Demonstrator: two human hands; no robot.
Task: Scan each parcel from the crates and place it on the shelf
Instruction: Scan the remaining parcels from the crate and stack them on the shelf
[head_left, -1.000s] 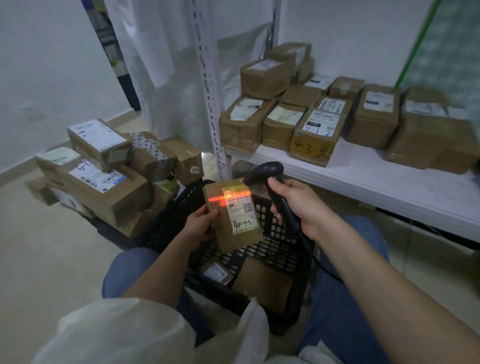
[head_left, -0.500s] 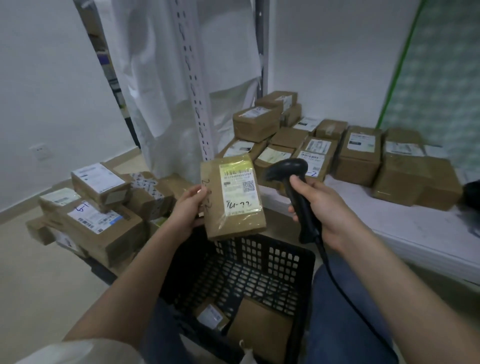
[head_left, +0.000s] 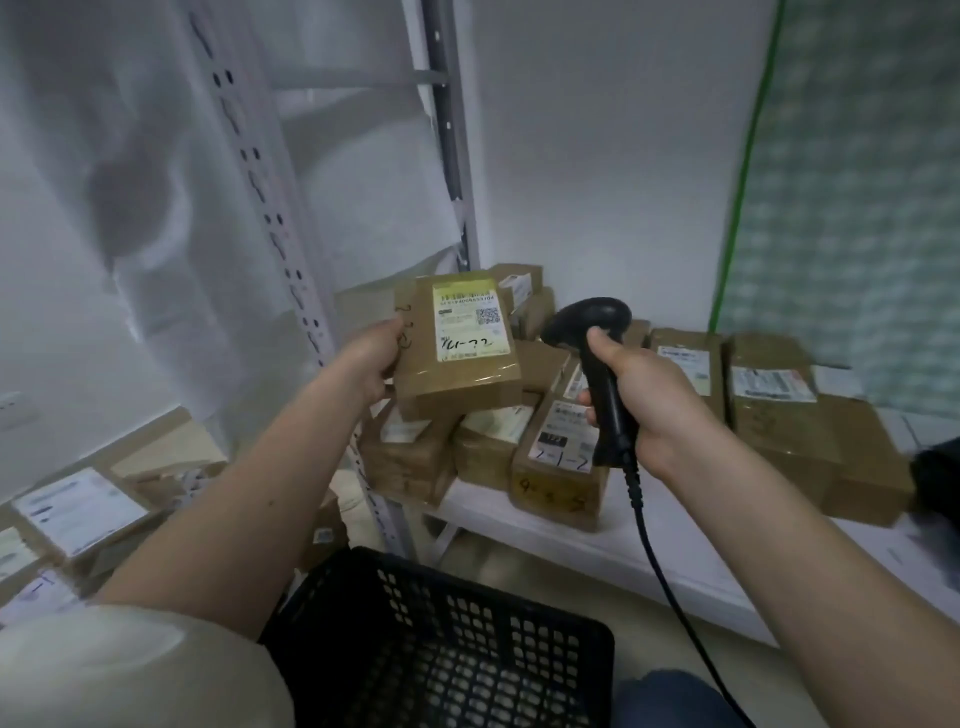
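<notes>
Gripping a taped brown parcel (head_left: 457, 348) with handwritten label, left hand (head_left: 375, 358); right hand (head_left: 636, 395) holds scanner (head_left: 597, 358).

One head-worn wide-angle view only, looking forward and slightly down. Close over black crate (head_left: 447, 644); white shelf (head_left: 597, 545) just ahead; both forearms reach in from bottom.

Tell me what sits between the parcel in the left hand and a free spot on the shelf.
The left hand holds the parcel in the air above the stacked boxes that fill the shelf's left end. Those boxes lie beneath it; bare shelf board shows only along the front edge.
</notes>
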